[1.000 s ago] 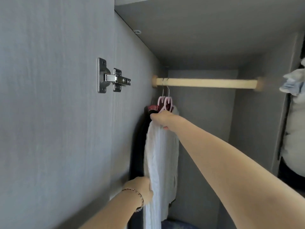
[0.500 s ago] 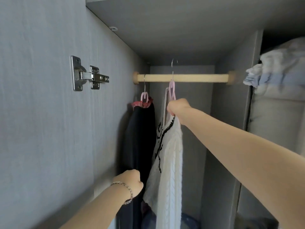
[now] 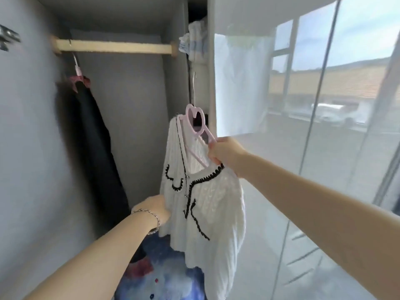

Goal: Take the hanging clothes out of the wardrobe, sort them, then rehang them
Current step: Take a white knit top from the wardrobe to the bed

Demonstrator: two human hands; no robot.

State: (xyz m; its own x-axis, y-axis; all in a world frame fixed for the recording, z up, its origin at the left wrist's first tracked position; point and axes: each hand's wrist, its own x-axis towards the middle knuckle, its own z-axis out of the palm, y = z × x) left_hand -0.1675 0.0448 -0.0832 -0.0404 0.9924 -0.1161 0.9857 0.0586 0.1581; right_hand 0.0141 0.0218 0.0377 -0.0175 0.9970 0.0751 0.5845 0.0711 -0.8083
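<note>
Below the pale wooden rail (image 3: 112, 47), a white knit cardigan (image 3: 207, 198) is gripped by the left hand (image 3: 153, 211), its pink plastic hanger (image 3: 194, 122) by the right hand (image 3: 225, 152).

Bright daylight glare off glossy door (image 3: 303, 105); motion blur, edges warped.

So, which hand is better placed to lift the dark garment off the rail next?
Left, probably. The left hand only holds the cardigan at its edge and sits nearest the dark garment; the right hand carries the hanger, away from the rail.
</note>
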